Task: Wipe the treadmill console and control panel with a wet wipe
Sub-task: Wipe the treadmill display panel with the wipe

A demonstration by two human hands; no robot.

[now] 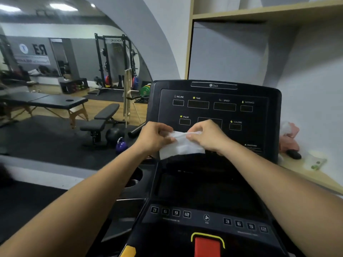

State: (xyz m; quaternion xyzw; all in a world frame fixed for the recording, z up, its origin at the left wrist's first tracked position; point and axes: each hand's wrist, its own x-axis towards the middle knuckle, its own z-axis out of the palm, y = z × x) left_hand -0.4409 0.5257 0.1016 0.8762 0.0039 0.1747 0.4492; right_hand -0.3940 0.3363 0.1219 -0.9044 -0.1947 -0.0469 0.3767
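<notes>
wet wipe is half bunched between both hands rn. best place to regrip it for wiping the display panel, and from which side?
Probably the loose lower flap of the wet wipe, taken from below. It hangs free under both hands, while the top edge is bunched between the left hand and right hand. Pulling the flap down should open a flat face towards the console behind it.

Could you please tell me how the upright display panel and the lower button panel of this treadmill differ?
The display panel stands nearly upright; the button panel lies lower and nearer the person. The display panel carries labelled windows such as INCLINE, TIME and SPEED, all dark; the button panel carries numbered keys 3, 6, 9, 12 on each side of a fan key. Both hands hold the wet wipe before the display panel; the button panel is uncovered. Both panels are black.
</notes>
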